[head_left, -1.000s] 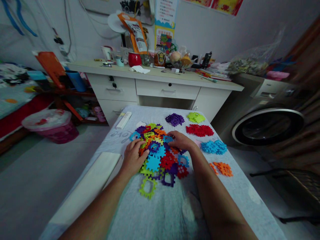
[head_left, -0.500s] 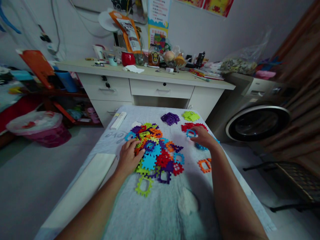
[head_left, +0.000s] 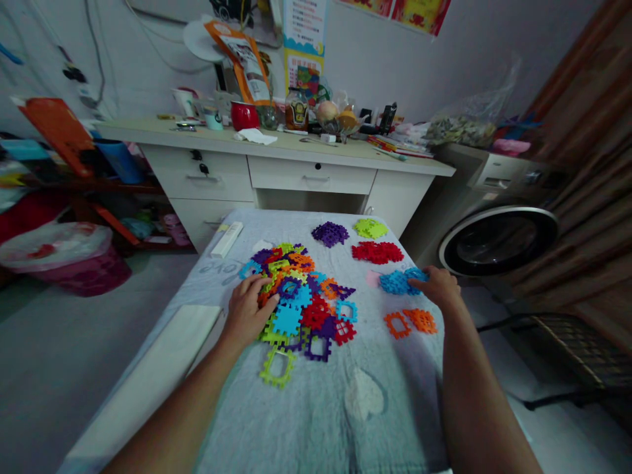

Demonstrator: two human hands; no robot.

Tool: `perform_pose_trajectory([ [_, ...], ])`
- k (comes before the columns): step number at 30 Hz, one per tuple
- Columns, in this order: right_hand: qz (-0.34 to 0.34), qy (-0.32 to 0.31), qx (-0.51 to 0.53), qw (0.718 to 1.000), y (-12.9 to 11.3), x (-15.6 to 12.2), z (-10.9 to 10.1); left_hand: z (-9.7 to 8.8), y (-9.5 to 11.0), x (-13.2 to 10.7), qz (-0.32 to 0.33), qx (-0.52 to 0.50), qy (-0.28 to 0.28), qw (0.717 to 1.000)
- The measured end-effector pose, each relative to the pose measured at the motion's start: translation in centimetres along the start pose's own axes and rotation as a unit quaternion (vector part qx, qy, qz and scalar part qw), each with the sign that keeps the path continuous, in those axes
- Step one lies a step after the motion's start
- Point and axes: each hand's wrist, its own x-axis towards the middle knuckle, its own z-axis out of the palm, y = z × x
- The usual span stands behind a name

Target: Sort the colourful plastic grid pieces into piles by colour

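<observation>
It's a home, this one: washing machine and brown curtain beyond the right hand, ahead a drawer unit crowded with a red mug and jar, pink bin away left of the left hand.

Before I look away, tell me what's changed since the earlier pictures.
The right hand left the mixed pile and moved right, carrying a blue frame, to the blue pile; whether it has let go is unclear. The left hand stayed at the mixed pile; the purple, green and red piles look unchanged.
</observation>
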Motion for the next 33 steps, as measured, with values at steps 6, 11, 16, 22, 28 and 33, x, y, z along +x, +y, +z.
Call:
perform_pose_trajectory([
  [6,-0.016,0.053,0.035,0.998,-0.8,-0.6,-0.4,-0.1,0.1,0.0,-0.001,-0.003,0.001,1.0],
  [11,-0.17,0.091,0.148,0.97,-5.0,-2.0,-0.6,-0.1,0.1,-0.1,-0.007,-0.003,-0.002,1.0],
  [16,-0.356,0.034,0.257,0.898,-11.7,-6.0,0.3,-0.2,0.3,-0.1,-0.012,-0.007,0.002,1.0],
  [22,-0.442,-0.005,0.277,0.853,-16.1,-10.2,2.4,-0.4,0.4,-0.1,-0.014,-0.017,-0.007,1.0],
  [28,-0.5,-0.024,0.3,0.812,-17.2,-12.1,3.3,-0.3,0.5,-0.1,-0.013,-0.019,0.002,1.0],
  [33,-0.486,-0.049,0.306,0.817,-17.9,-12.5,3.4,-0.4,0.5,0.0,-0.013,-0.016,-0.001,1.0],
])
